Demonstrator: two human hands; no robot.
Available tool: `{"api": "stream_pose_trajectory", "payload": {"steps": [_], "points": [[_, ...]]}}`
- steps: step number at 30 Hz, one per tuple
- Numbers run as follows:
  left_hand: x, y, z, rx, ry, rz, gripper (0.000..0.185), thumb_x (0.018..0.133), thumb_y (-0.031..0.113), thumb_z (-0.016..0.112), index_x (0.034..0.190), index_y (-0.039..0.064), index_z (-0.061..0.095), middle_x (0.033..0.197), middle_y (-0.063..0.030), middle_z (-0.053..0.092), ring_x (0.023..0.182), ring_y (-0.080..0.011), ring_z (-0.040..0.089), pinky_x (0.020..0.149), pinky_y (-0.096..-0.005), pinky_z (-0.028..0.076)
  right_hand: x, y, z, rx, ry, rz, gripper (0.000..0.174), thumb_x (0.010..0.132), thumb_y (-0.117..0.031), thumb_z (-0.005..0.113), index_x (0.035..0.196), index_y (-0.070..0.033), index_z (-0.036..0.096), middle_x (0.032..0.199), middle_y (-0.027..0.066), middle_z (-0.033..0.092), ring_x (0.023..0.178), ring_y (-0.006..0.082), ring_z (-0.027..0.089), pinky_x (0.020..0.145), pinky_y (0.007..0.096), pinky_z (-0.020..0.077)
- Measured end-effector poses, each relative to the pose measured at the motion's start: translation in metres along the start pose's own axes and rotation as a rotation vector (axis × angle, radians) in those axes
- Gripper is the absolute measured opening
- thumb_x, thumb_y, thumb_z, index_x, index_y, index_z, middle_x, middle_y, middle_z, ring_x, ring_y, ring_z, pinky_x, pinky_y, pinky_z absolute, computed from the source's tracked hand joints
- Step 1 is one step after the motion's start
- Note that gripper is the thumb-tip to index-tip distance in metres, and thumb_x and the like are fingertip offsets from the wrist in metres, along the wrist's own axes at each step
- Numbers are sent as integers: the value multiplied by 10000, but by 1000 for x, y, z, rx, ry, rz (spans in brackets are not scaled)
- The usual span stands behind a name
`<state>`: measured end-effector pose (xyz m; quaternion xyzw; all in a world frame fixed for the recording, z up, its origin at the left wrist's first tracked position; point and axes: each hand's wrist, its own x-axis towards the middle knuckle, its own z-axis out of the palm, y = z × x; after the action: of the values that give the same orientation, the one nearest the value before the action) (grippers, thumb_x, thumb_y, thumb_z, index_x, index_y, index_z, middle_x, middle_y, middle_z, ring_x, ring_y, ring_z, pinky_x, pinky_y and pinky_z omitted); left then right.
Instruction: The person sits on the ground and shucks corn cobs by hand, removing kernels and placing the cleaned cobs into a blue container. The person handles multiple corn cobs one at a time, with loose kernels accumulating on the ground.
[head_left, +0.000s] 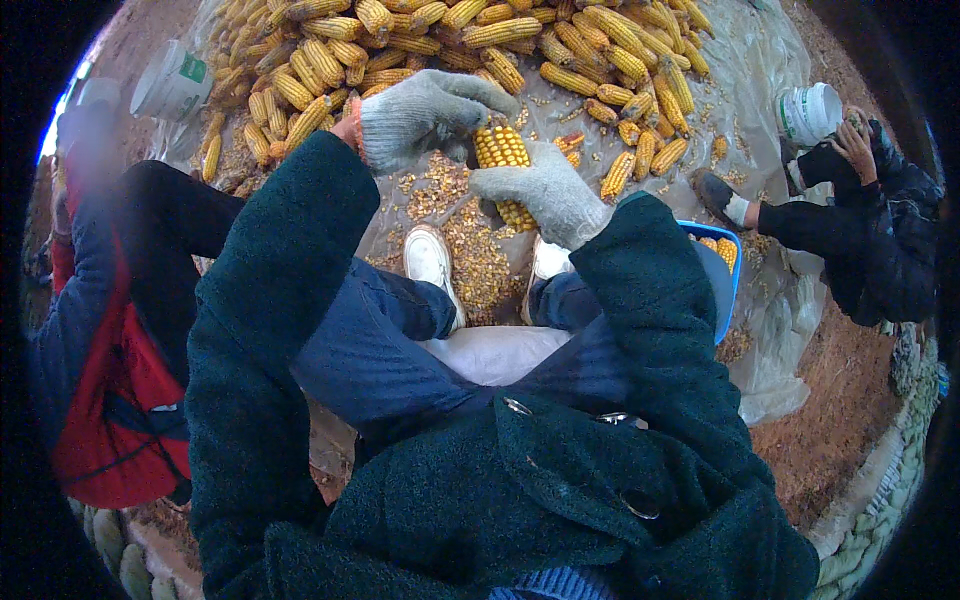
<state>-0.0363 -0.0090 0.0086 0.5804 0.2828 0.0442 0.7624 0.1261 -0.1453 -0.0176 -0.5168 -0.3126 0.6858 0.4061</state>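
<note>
My right hand (551, 191), in a grey knitted glove, is closed around the middle of a yellow corn cob (502, 148) with its kernels on. The upper end of that cob points towards the pile. At its upper left is my left hand (427, 112), gloved the same way, its fingers bent and reaching to the cob's top; whether they grip it is unclear. Loose corn kernels (480, 262) lie on the plastic sheet between my white shoes. A large pile of corn cobs (412, 41) spreads beyond both hands.
A blue-rimmed container (727, 300) holding cobs stands beside my right arm. White plastic buckets lie at left (171, 81) and right (811, 112). People sit on both sides, one with a foot (720, 196) on the plastic sheet (776, 360). Several cobs lie scattered right of the pile.
</note>
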Motion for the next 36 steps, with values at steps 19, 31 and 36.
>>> {"api": "stream_pose_trajectory", "payload": {"steps": [19, 31, 36], "points": [[5, -1, 12, 22, 162, -102, 339, 961, 236, 582, 1220, 21, 623, 990, -51, 673, 733, -106, 645, 592, -229, 537, -2, -8, 7, -839, 370, -76, 519, 711, -289, 765, 1098, 18, 605, 929, 211, 690, 914, 352, 685, 808, 416, 529], [8, -4, 9, 225, 139, 3, 367, 806, 47, 665, 1170, 2, 637, 945, -36, 661, 779, -90, 615, 676, -237, 505, -4, -10, 9, -895, 360, -167, 608, 693, -302, 803, 1164, 16, 586, 966, 211, 677, 938, 338, 678, 821, 405, 530], [6, 2, 4, 289, 196, 4, 354, 803, 43, 658, 1156, 18, 649, 943, -23, 651, 779, -85, 600, 671, -232, 494, -2, -11, 2, -594, 213, -68, 596, 781, -383, 769, 1139, 65, 607, 947, 138, 678, 850, 203, 650, 742, 332, 518]]}}
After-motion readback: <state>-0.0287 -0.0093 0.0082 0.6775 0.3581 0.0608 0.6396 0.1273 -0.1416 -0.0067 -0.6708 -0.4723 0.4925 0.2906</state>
